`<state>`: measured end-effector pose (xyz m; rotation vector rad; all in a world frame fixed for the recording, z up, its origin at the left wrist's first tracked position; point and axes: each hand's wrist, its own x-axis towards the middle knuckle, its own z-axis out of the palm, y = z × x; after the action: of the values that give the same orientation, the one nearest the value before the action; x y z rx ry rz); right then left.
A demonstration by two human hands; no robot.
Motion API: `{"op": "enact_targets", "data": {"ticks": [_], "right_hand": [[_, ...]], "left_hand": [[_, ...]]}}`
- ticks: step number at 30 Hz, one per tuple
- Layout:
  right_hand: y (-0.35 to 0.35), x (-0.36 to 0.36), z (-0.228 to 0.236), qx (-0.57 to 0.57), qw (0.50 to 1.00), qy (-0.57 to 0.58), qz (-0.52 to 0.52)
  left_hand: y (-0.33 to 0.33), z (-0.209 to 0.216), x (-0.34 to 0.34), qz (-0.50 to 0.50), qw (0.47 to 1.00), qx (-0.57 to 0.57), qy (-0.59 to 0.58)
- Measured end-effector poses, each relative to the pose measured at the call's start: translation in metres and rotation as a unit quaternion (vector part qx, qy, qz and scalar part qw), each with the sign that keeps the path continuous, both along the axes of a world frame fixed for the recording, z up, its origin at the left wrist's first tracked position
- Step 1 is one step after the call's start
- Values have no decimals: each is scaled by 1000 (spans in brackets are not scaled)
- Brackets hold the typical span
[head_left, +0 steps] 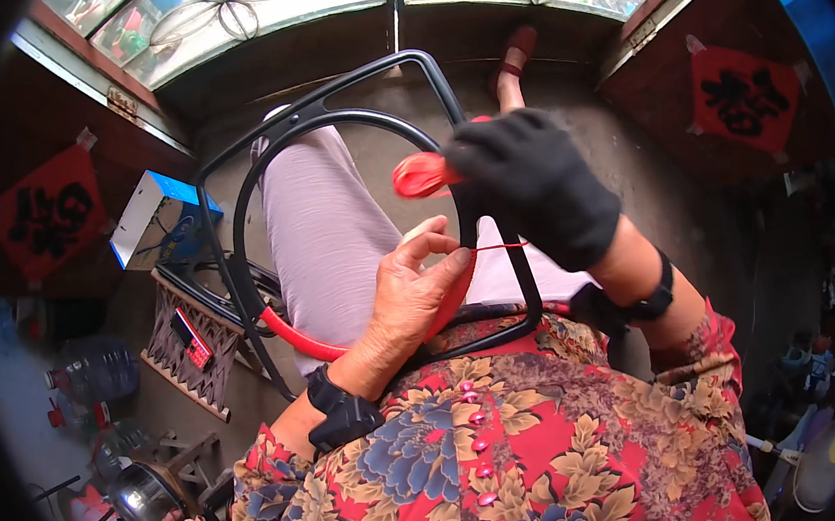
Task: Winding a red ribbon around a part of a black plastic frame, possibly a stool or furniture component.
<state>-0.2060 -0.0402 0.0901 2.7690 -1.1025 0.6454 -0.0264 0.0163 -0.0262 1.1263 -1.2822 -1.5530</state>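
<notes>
A black tubular frame (pixel 440 86) with a round ring (pixel 245 209) inside it rests across my lap. Red cord is wrapped along the ring's near part, making a red band (pixel 307 342). My bare left hand (pixel 411 296) is at the ring's near right side, thumb and forefinger pinched on the red cord where it leaves the wrapped part. My right hand (pixel 543 183), in a black glove, is closed around a looped bundle of red cord (pixel 419 175) above the frame's right side. A thin taut strand runs from the left fingertips toward the right hand.
Left of my legs are a blue-and-white box (pixel 157 220) and a folding stool (pixel 181 359) with a red phone (pixel 195 350) on it. A metal kettle (pixel 149 502) and plastic bottles (pixel 97 372) are at lower left. Glazed doors (pixel 303 10) stand ahead.
</notes>
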Motion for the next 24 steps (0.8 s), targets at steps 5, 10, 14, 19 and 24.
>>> {"op": "enact_targets", "data": {"ticks": [5, 10, 14, 19, 24], "right_hand": [[-16, 47, -30, 18, 985, 94, 142], [-12, 21, -16, 114, 991, -41, 61], [25, -12, 3, 244, 964, -97, 49], [69, -10, -12, 182, 982, 38, 12], [71, -10, -23, 94, 991, 88, 48]], "left_hand": [[2, 9, -6, 27, 989, 53, 137], [-5, 27, 4, -52, 993, 84, 66], [-7, 11, 4, -117, 940, 200, 250], [-8, 14, -1, -136, 922, 218, 288], [-5, 19, -5, -99, 907, 270, 309]]}}
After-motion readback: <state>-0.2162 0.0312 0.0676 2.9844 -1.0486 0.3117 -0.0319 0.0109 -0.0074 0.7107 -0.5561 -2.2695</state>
